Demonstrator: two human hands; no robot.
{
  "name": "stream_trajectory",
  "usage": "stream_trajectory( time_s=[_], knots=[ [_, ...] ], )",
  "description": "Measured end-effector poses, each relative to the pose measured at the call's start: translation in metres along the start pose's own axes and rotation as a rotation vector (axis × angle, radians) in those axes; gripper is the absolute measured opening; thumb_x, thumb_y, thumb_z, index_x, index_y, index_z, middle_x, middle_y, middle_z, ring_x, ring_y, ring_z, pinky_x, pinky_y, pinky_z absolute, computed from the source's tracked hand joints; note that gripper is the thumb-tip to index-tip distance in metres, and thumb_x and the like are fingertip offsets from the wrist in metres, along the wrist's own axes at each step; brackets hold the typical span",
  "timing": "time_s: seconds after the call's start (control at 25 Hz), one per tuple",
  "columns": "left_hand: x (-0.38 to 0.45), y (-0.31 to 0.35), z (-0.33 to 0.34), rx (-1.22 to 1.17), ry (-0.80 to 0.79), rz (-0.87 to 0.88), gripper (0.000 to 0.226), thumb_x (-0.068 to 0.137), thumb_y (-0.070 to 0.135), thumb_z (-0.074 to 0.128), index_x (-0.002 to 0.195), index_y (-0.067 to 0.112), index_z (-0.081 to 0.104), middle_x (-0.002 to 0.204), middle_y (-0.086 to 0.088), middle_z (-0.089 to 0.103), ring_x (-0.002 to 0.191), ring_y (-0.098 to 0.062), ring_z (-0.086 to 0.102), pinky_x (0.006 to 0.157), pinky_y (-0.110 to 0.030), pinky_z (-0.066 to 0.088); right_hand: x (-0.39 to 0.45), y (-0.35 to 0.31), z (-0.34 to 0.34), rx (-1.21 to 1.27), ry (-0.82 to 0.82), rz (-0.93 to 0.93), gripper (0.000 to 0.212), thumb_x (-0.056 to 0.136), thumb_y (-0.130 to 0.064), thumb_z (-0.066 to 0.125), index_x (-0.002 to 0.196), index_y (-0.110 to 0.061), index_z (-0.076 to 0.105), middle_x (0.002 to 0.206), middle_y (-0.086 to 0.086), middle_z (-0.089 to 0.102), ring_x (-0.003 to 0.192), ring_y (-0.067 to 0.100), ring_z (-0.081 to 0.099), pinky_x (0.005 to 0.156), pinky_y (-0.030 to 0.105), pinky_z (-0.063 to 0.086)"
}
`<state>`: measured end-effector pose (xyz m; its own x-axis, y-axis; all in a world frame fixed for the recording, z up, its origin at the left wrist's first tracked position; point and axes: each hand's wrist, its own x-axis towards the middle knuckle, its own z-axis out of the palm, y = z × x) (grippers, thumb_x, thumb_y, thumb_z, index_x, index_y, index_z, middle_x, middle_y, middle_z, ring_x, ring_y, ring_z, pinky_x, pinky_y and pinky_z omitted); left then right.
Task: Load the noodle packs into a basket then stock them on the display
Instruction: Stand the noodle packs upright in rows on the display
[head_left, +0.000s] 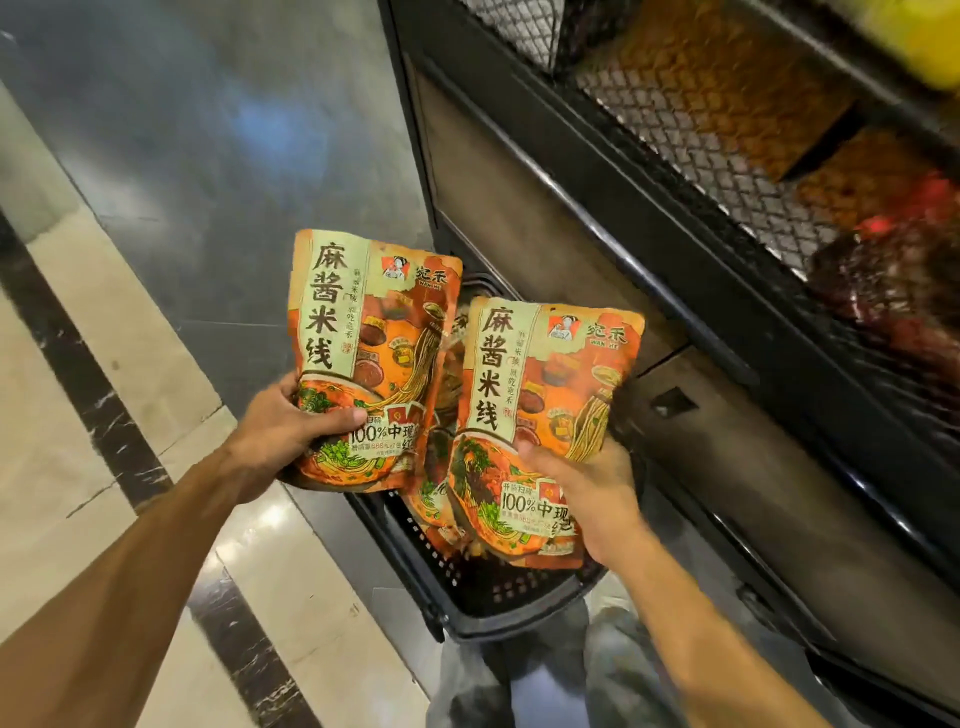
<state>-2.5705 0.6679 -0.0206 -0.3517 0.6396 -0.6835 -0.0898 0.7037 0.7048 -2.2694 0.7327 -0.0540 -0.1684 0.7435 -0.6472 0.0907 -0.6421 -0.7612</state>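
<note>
Floor tiles (78, 322) fill the left side, pale stone crossed by a dark veined band, with grey slabs further up. Over them the left forearm reaches in from the lower left, and the left hand (291, 431) is closed on the lower left corner of a noodle pack (371, 358), thumb pressed across the printed front and the other fingers hidden behind it. That left pack stands upright with its front to the camera, orange and green with large dark characters down a pale strip. Just right of it, slightly lower and overlapping its edge, is a second pack (545, 415) of the same design, also upright and front-facing. The right hand (582, 493) grips this right pack at its lower right side, thumb on the front, fingers wrapped behind. Below and between the two held packs sits a black perforated basket (498, 597) on the floor, with more packs (441, 499) of the same kind partly visible inside it. To the right stands the dark display (649, 171), with a mesh shelf carrying blurred orange and dark red goods.
</note>
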Motion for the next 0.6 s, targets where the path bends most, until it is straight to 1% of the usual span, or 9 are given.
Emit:
stream_trajectory(
  time_s=[0.08,0.12,0.24,0.28,0.36,0.4,0.48,0.52,0.6],
  knots=[
    [-0.043,0.036,-0.007,-0.031,0.074,0.038,0.114,0.013,0.058,0.098,0.117,0.022,0.066,0.097,0.002,0.079,0.083,-0.020,0.077,0.068,-0.031,0.059,-0.025,-0.061,0.001,-0.009,-0.061,-0.094,0.030,0.077,-0.004,0.085,0.103,-0.017,0.074,0.092,-0.002,0.080,0.085,0.016,0.077,0.072,0.032,0.061],
    [-0.049,0.035,-0.006,-0.060,0.079,0.042,0.110,0.017,0.055,0.099,0.116,0.021,0.066,0.095,0.002,0.079,0.081,-0.019,0.077,0.069,-0.032,0.058,-0.027,-0.069,0.003,-0.020,-0.062,-0.112,0.028,0.078,-0.006,0.085,0.100,-0.019,0.074,0.090,-0.004,0.080,0.083,0.015,0.077,0.071,0.032,0.061],
    [-0.110,0.106,-0.013,-0.118,0.136,0.151,0.093,0.026,0.046,0.101,0.110,0.021,0.068,0.093,0.002,0.080,0.079,-0.019,0.077,0.068,-0.032,0.057,-0.067,-0.164,0.001,-0.051,-0.112,-0.236,0.028,0.078,-0.007,0.085,0.101,-0.019,0.074,0.093,-0.001,0.080,0.088,0.018,0.077,0.080,0.039,0.060],
    [-0.139,0.141,-0.014,-0.156,0.187,0.203,0.084,0.032,0.039,0.102,0.107,0.022,0.068,0.092,0.002,0.080,0.079,-0.020,0.077,0.067,-0.031,0.057,-0.088,-0.205,0.000,-0.055,-0.107,-0.283,0.028,0.077,-0.007,0.086,0.100,-0.020,0.074,0.092,-0.002,0.080,0.087,0.018,0.077,0.081,0.038,0.059],
    [-0.184,0.197,-0.015,-0.200,0.238,0.295,0.063,0.047,0.025,0.095,0.103,0.023,0.066,0.089,0.005,0.079,0.081,-0.018,0.077,0.067,-0.030,0.056,-0.123,-0.268,-0.005,-0.064,-0.141,-0.367,0.028,0.077,-0.007,0.086,0.098,-0.020,0.074,0.091,-0.002,0.080,0.085,0.018,0.077,0.080,0.039,0.060],
    [-0.190,0.205,-0.013,-0.211,0.218,0.316,0.059,0.050,0.023,0.094,0.102,0.023,0.066,0.088,0.006,0.079,0.082,-0.018,0.076,0.069,-0.031,0.057,-0.127,-0.276,-0.004,-0.078,-0.169,-0.376,0.028,0.076,-0.007,0.086,0.097,-0.020,0.074,0.090,-0.001,0.080,0.084,0.019,0.077,0.081,0.040,0.060],
    [-0.233,0.259,-0.009,-0.199,0.244,0.375,0.065,0.046,0.029,0.097,0.104,0.025,0.068,0.092,0.005,0.079,0.084,-0.018,0.077,0.077,-0.034,0.058,-0.166,-0.337,-0.018,-0.097,-0.166,-0.442,0.026,0.076,-0.007,0.087,0.096,-0.017,0.074,0.089,0.002,0.080,0.083,0.022,0.078,0.083,0.045,0.062],
    [-0.251,0.272,-0.007,-0.198,0.261,0.387,0.072,0.041,0.035,0.100,0.106,0.025,0.068,0.094,0.004,0.079,0.084,-0.017,0.077,0.078,-0.035,0.057,-0.181,-0.352,-0.022,-0.096,-0.167,-0.449,0.025,0.076,-0.007,0.086,0.096,-0.015,0.074,0.088,0.003,0.080,0.081,0.022,0.078,0.084,0.048,0.062],
    [-0.294,0.309,-0.003,-0.203,0.258,0.465,0.084,0.031,0.046,0.097,0.107,0.026,0.069,0.095,0.005,0.079,0.083,-0.016,0.077,0.077,-0.036,0.057,-0.219,-0.395,-0.038,-0.083,-0.163,-0.523,0.029,0.077,-0.007,0.086,0.102,-0.013,0.074,0.091,0.003,0.080,0.084,0.022,0.078,0.086,0.049,0.061]
  ],
)
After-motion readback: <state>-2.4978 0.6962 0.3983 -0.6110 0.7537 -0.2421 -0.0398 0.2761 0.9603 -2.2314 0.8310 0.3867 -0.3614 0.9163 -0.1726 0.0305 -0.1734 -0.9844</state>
